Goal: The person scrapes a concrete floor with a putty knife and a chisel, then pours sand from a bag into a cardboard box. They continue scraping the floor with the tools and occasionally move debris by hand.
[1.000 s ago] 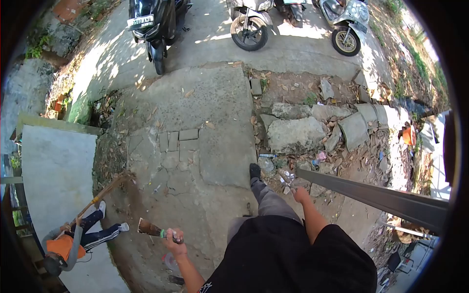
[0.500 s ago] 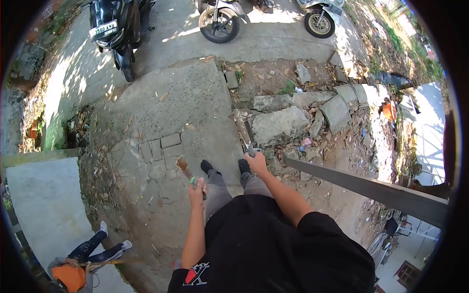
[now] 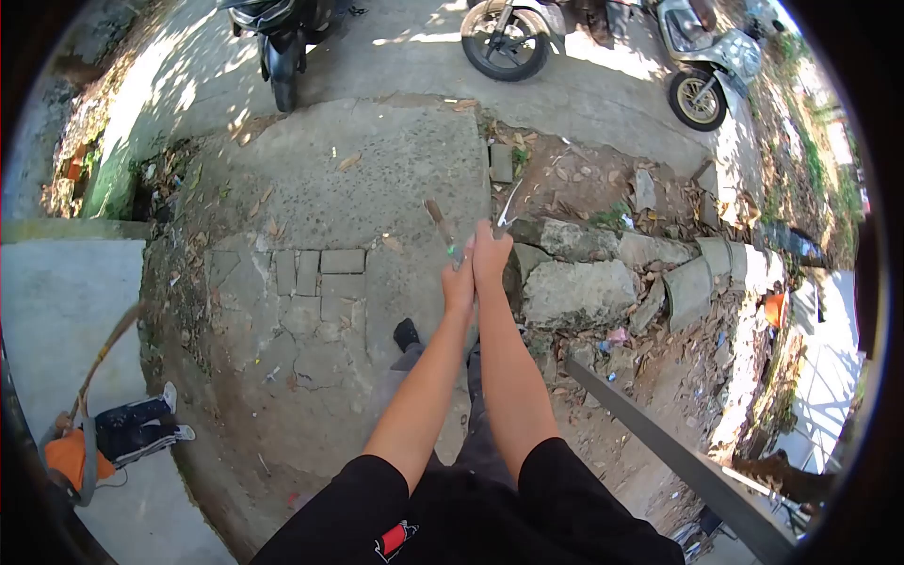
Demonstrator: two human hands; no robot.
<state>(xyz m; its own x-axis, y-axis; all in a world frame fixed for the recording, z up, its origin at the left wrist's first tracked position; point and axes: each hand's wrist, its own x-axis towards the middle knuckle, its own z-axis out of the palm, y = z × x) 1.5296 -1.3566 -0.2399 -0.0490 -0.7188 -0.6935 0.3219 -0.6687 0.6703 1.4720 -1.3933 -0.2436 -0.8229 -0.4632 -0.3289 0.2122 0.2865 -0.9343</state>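
Note:
My left hand (image 3: 459, 282) is closed round the grip of a hand tool with a narrow, rusty brown blade (image 3: 438, 221), which points forward over the concrete. Some green shows near its grip. Right against it, my right hand (image 3: 492, 254) is closed on a second tool, whose thin, pale, trowel-like blade (image 3: 509, 204) is seen nearly edge-on. Both arms reach straight out, and the hands touch or nearly touch. Below them lies the rough concrete slab (image 3: 405, 169), with stone blocks (image 3: 579, 294) just to the right.
Parked motorbikes (image 3: 506, 42) stand ahead. A grey beam (image 3: 669, 443) slants across the right. Loose paving blocks (image 3: 342, 261) lie left of my feet. At lower left, a person in orange (image 3: 71, 459) holds a long, blurred tool (image 3: 105, 350). Leaves and rubble cover the right side.
Both hands have moved forward and come together, still holding their tools. My view has shifted left. The person at lower left has swung the long tool upward.

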